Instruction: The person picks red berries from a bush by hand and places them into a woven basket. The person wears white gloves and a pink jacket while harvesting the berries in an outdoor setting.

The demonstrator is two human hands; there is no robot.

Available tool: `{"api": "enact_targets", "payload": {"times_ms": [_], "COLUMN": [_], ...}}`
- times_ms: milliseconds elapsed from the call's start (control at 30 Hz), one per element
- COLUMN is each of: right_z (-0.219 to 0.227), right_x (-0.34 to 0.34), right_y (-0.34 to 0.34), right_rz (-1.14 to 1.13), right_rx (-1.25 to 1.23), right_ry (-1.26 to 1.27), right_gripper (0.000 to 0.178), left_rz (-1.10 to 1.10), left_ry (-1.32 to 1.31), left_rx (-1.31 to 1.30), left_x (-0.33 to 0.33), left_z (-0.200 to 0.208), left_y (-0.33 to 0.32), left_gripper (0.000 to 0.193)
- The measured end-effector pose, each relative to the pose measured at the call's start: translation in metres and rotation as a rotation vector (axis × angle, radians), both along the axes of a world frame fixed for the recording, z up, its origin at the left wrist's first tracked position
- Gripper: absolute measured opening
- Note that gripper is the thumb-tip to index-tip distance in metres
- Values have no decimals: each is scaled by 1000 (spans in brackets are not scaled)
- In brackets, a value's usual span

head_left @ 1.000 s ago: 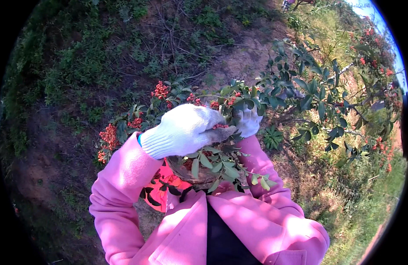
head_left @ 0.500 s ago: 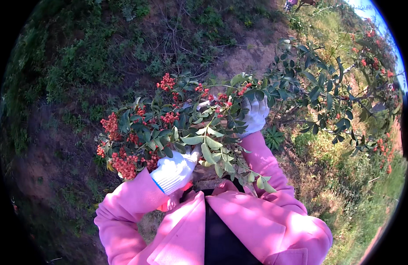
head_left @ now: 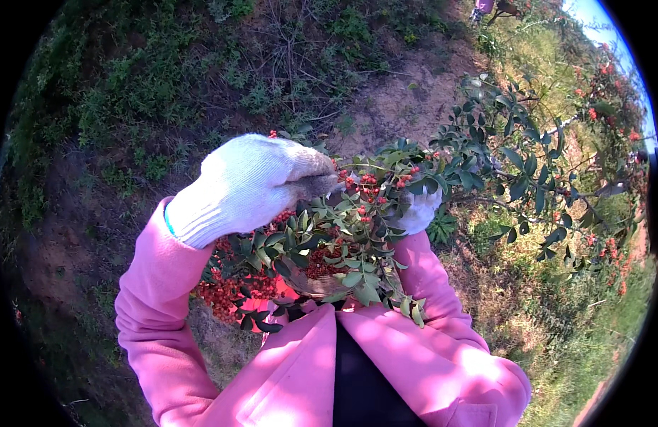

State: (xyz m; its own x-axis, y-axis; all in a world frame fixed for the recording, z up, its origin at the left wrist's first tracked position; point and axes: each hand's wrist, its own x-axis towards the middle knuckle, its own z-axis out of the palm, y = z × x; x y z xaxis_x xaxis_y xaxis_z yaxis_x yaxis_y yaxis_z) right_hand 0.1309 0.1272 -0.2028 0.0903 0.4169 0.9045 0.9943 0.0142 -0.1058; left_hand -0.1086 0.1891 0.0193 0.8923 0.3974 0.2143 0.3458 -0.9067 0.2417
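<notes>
My left hand [head_left: 254, 186], in a white knit glove with a blue cuff edge, reaches across the branch. Its thumb and fingers pinch together at the left edge of a small red berry cluster [head_left: 368, 186]. My right hand [head_left: 419, 211], also white-gloved, is closed around the leafy branch [head_left: 407, 167]; leaves cover part of its fingers. Below the leaves, a woven basket [head_left: 318, 286] sits against my chest with red berries [head_left: 322, 262] in it. More berry clusters [head_left: 222, 293] hang at the lower left, beneath my left forearm.
Leafy boughs [head_left: 518, 167] stretch out to the right, and a berry-laden bush [head_left: 614, 249] stands beyond them. Low green weeds [head_left: 151, 92] cover the ground at the left. Bare soil [head_left: 407, 107] shows ahead. At the top right edge is a bit of pink clothing [head_left: 483, 7].
My left hand has risen from low by the basket to the berry cluster near my right hand. The left berry clusters have swung down toward me, uncovering the basket. My right hand has barely shifted.
</notes>
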Motion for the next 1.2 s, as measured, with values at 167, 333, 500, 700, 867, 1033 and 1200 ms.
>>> {"api": "enact_targets", "payload": {"times_ms": [167,333,500,700,867,1033,1200], "right_z": [-2,-17,3,-3,0,1,-1], "right_x": [8,11,3,12,11,10,8], "right_y": [-6,-4,-14,1,3,10,5], "right_rz": [41,30,-4,-86,-96,-39,-87], "right_rx": [70,51,-68,-36,-2,-15,-13], "right_ry": [-43,-30,-38,-152,-127,-76,-79], "right_gripper": [50,62,45,49,54,55,53], "left_rz": [-108,20,161,236,121,148,120], "left_ry": [279,206,223,283,192,-58,-165], "left_rx": [572,692,740,729,651,298,-908], "left_x": [22,42,37,39,39,30,15], "left_z": [-45,-61,-66,-65,-67,-74,-34], "left_y": [-15,-13,-11,-14,-1,6,-6], "left_gripper": [46,34,22,19,17,15,23]}}
